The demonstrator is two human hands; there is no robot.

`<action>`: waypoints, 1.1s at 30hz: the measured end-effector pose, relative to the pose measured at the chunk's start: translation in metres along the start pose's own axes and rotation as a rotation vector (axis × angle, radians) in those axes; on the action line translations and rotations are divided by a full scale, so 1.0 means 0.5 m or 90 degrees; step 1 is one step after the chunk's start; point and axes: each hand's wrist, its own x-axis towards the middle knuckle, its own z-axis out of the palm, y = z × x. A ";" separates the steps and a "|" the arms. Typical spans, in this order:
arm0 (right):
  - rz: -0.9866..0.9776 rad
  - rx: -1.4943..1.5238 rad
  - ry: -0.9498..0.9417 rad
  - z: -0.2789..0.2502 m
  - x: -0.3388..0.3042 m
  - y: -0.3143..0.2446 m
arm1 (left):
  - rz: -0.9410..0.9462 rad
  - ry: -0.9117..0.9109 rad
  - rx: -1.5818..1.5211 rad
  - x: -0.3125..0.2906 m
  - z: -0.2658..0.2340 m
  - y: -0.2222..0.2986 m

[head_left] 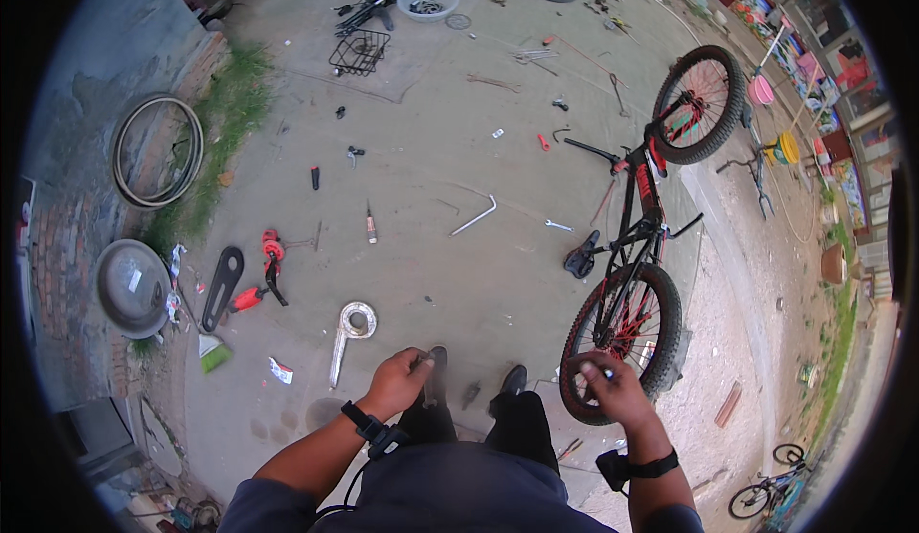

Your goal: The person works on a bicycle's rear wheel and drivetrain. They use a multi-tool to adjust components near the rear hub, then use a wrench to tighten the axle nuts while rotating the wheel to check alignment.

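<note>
Person stands on a concrete yard floor (479,275), both forearms in view from the lower edge, each w/ a black wrist strap.

Left hand (397,380): closed around a small dark tool (436,372), blurred; exact type cannot be told. Held just above the person's left shoe.

Right hand (613,391): fingers curled onto the tread of the near wheel (622,337) of an upturned black-and-red bicycle (641,217). A small white-tipped item sits betw. the fingers; too small to identify.

Bicycle: lies to the person's right, saddle (580,257) pointing left, far wheel (699,102) up near a kerb.

Floor, left of hands: a chrome chain guard (347,332), near; a black chain guard (222,286) and a red-handled tool (268,265), further out. A green-bristled brush (212,351) lies beside those.

Centre: a bent metal bar (475,215) and a small spanner (559,226), well apart from the hands.

Far end: a wire basket (360,52) and a grey bowl (427,1) w/ parts. Two tyres (158,150) lean on the left wall.
</note>
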 end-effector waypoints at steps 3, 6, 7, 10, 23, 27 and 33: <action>-0.006 -0.002 -0.125 0.086 0.048 -0.032 | -0.016 0.012 -0.046 0.006 -0.039 -0.005; -0.044 -0.051 -0.170 0.120 0.107 -0.037 | -0.037 -0.013 -0.093 0.036 -0.059 0.026; -0.067 -0.078 -0.167 0.118 0.127 -0.044 | -0.028 -0.033 -0.120 0.055 -0.061 0.053; -0.165 -0.114 -0.195 0.110 0.216 -0.085 | -0.023 -0.105 -0.155 0.114 -0.075 0.162; -0.045 0.058 -0.274 -0.140 0.581 -0.335 | -0.023 -0.231 -0.187 0.482 -0.133 0.609; -0.087 0.081 -0.215 -0.161 0.707 -0.280 | -0.021 -0.227 -0.168 0.601 -0.171 0.703; 0.098 0.052 -0.114 -0.285 0.899 -0.254 | -0.080 -0.170 -0.126 0.861 -0.275 0.697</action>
